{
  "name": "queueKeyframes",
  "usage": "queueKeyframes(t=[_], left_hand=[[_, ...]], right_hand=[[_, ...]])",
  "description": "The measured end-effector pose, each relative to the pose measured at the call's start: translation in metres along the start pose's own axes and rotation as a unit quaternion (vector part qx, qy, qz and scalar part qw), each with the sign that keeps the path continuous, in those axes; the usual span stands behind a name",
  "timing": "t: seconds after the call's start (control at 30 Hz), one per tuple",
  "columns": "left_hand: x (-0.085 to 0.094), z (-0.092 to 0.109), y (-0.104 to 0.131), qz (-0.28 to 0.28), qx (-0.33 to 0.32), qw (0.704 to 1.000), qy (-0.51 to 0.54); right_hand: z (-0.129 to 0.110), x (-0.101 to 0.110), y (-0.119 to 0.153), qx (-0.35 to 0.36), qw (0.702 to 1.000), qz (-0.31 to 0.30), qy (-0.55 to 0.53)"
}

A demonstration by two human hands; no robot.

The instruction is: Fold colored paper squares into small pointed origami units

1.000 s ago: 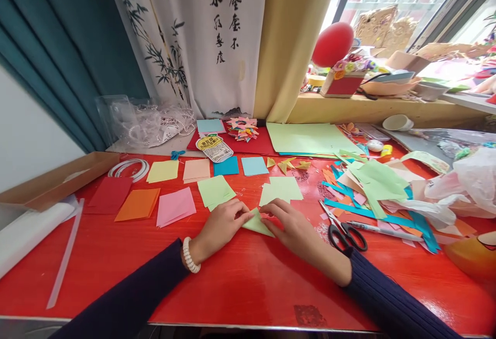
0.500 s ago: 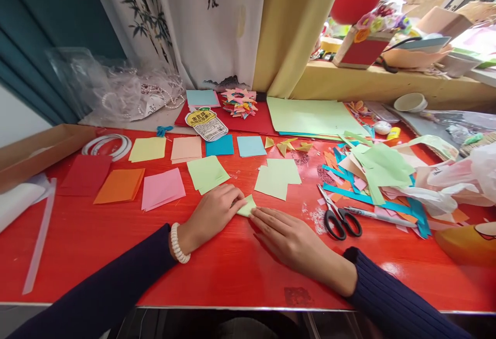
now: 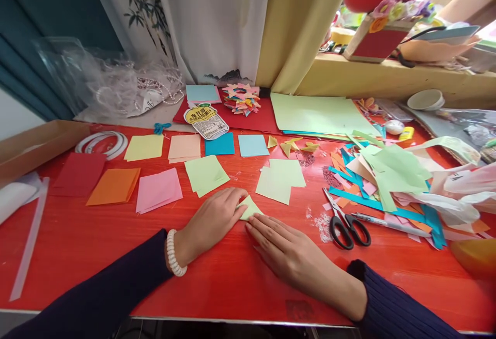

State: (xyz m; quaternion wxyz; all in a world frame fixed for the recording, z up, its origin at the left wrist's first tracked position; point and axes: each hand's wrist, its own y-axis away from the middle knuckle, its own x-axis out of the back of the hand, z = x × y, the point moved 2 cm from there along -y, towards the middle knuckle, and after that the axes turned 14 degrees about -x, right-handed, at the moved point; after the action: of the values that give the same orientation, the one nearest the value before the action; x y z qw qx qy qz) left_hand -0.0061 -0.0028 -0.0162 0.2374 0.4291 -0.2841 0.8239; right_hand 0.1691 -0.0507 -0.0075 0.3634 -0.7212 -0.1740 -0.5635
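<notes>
**Folding one green paper: work judged part-done, with many squares unworked**

Table [image 3: 217, 287]: red, carries all stock listed below.

Large green sheets [image 3: 321, 112]: lying flat at the back, in a stack.

Paper scraps [image 3: 399, 168]: heaped to the right; cutting of at least some stock is judged complete.

Right hand [image 3: 287, 248]: fingers straight and side by side, tips laid on the right end of the folded green paper, apparently pressing a crease.

Left hand [image 3: 213, 220]: fingers curled, thumb at the paper's left end. Whether it pinches or merely presses cannot be told.

Square stacks, including the orange stack [image 3: 113, 186] and pink stack [image 3: 158, 190]: set out in two rows, apparently flat. Two pale green squares [image 3: 281, 179] overlap just beyond the hands. All these are judged left to fold.

Scissors [image 3: 339, 212]: lying unheld beside the scraps.

Paper ring [image 3: 242, 102]: pointed, many-coloured, at the back; apparently assembled.

Folded green paper [image 3: 250, 207]: between both hands near the middle of the table, reduced to a small pointed shape. Remaining folds cannot be counted.

Yellow folded pieces [image 3: 287, 149]: a few, behind the pale squares; apparently done.
</notes>
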Motion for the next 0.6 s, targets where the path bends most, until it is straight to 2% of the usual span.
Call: queueKeyframes(t=[0.3,0.6], left_hand=[[0.002,0.002,-0.001,-0.014,0.001,1.0,-0.016],[0.0,0.001,-0.001,-0.03,-0.016,0.999,-0.035]], right_hand=[[-0.006,0.003,0.002,-0.002,1.0,0.009,0.004],[-0.01,-0.002,0.006,-0.001,1.0,-0.013,0.004]])
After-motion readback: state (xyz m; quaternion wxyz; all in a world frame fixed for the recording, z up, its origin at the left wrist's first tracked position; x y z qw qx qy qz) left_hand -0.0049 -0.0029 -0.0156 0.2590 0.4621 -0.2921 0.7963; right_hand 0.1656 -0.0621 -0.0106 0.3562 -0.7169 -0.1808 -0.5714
